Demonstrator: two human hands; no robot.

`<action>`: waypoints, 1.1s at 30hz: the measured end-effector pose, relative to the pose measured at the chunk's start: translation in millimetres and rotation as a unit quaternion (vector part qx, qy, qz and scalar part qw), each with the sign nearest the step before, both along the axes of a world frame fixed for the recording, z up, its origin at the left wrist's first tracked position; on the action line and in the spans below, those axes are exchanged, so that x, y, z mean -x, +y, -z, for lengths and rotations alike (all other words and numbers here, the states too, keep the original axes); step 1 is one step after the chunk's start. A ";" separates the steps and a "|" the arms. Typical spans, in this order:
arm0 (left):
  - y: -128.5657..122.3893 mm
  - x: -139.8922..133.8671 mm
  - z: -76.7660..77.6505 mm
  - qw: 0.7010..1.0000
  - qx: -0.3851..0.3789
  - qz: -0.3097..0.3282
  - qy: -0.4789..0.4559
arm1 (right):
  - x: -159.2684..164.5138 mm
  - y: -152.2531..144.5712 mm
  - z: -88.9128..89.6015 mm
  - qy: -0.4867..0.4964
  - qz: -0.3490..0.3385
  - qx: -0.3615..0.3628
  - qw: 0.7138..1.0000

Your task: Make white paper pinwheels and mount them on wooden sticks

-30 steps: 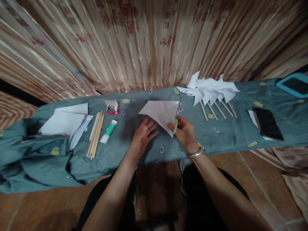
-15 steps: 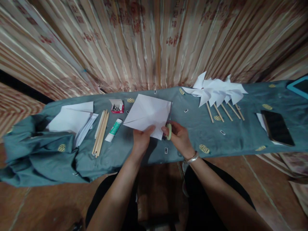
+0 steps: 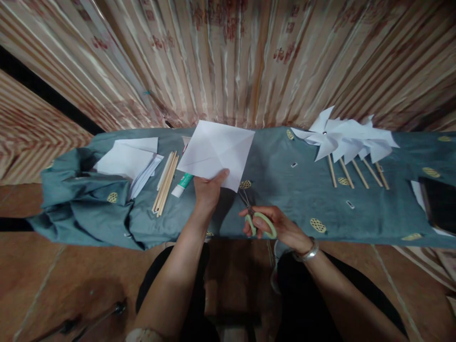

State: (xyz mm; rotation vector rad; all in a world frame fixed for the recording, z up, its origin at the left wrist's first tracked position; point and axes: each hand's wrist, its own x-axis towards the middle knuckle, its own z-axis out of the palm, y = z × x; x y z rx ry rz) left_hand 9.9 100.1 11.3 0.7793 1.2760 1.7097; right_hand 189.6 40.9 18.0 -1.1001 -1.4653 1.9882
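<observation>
A white square sheet of paper [image 3: 217, 147], with creases and a slit running in from its left side, is pinched near its lower edge by my left hand [image 3: 209, 190]. My thumb lies on top of the sheet and the fingers are hidden beneath. Below the sheet's bottom corner, my right hand [image 3: 274, 222] grips scissors [image 3: 252, 211] by their pale green handles. Their blades stand slightly apart and point up toward that corner, without paper between them. Partly covered by the sheet and my left hand is a green and white glue stick [image 3: 183, 184].
Several wooden sticks [image 3: 166, 184] and a stack of white paper [image 3: 124, 159] lie on the left of the cloth-covered table [image 3: 270, 166]. Several paper pinwheels [image 3: 342, 137] rest at the right, beside a dark phone [image 3: 440, 202]. A curtain [image 3: 231, 71] hangs behind.
My right hand has drawn the scissors away from the paper's right edge, down and toward me. My left hand has shifted the sheet left relative to the table, over the small pin box and glue stick.
</observation>
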 end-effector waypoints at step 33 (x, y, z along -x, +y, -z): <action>-4.1 -9.9 5.7 0.999 0.027 0.025 0.002 | 4.9 3.7 -2.0 0.010 0.033 0.022 0.999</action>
